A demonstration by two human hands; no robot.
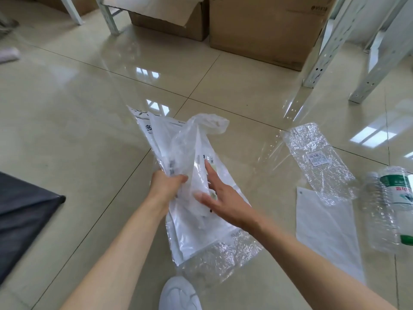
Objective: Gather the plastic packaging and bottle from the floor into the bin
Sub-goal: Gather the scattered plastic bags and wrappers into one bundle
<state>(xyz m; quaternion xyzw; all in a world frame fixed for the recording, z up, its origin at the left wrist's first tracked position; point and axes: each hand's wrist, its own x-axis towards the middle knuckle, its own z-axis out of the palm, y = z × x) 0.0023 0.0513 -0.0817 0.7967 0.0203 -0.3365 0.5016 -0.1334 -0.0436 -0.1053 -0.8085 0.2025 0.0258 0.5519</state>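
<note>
My left hand [166, 184] is clenched around a bunch of white and clear plastic packaging [185, 144], held above the tiled floor. My right hand [220, 193] lies flat against the front of that bunch, fingers spread. To the right on the floor lie a crinkled clear wrapper with a barcode label [317, 157] and a flat white bag [324, 233]. An empty clear bottle with a green label and green cap [388, 209] rests on its side at the right edge. The dark bin liner [22, 220] shows at the left edge.
Cardboard boxes [263, 30] stand at the back. White metal shelf legs [321, 52] rise at the right and back left. My white shoe [178, 294] is at the bottom centre. The floor is glossy beige tile.
</note>
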